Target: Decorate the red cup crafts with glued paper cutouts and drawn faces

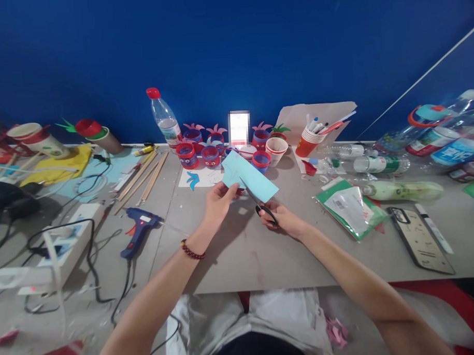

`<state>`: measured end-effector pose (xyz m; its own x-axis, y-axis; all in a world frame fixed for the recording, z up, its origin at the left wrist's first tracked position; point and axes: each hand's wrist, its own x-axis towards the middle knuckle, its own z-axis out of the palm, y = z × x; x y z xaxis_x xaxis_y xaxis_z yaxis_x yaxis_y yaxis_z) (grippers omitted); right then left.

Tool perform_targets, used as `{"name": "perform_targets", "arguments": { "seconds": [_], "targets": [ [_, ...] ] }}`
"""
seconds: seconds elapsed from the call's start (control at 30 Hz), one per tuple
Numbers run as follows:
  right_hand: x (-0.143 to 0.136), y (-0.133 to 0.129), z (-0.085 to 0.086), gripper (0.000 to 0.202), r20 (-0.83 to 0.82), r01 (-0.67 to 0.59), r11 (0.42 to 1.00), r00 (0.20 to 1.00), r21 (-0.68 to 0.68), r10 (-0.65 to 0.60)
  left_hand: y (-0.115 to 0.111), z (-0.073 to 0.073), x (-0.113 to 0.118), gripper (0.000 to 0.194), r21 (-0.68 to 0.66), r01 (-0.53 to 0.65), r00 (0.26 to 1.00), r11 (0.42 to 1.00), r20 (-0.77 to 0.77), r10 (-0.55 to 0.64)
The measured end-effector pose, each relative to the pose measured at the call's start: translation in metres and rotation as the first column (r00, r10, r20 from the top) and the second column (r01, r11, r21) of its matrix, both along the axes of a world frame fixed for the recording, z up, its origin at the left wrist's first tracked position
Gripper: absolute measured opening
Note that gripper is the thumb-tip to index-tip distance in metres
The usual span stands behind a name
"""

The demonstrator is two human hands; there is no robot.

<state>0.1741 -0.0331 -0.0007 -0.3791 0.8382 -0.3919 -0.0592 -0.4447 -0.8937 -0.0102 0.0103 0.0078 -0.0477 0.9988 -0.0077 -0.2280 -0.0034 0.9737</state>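
Note:
A light blue sheet of paper (262, 182) is held up over the middle of the table. My left hand (219, 201) pinches its lower left edge between thumb and fingers. In my right hand (279, 217) are black-handled scissors (273, 221), with my fingers in the loops and the blades at a slit in the sheet. Behind the paper stand small red and blue cups with eyes (187, 156) and paper leaves. A blue paper cutout (192, 179) lies on a white sheet (206, 177) to the left of the blue paper.
On the left are a blue glue gun (140, 230), wooden sticks (145, 175) and a white power strip (74, 240) with cables. A bottle (165, 120) stands at the back. To the right are a cup of pens (310, 138), plastic bottles, a green packet (349, 207) and a phone (421, 241).

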Motion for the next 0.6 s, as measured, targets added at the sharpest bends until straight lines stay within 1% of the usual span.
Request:
{"name": "perform_targets", "arguments": {
  "seconds": [0.17, 0.6],
  "targets": [
    [0.0001, 0.0003, -0.0001, 0.053, 0.013, -0.025, 1.000, 1.000, 0.014, 0.024, 0.0007, 0.0016, -0.0003, 0.026, 0.011, -0.007, 1.000, 1.000, 0.002, 0.007],
    [-0.0004, 0.0000, 0.0015, 0.050, 0.048, -0.017, 0.999, 0.999, 0.041, 0.015, 0.0008, 0.0018, -0.0007, 0.032, 0.015, 0.000, 1.000, 1.000, -0.008, 0.000]
  ]
}}
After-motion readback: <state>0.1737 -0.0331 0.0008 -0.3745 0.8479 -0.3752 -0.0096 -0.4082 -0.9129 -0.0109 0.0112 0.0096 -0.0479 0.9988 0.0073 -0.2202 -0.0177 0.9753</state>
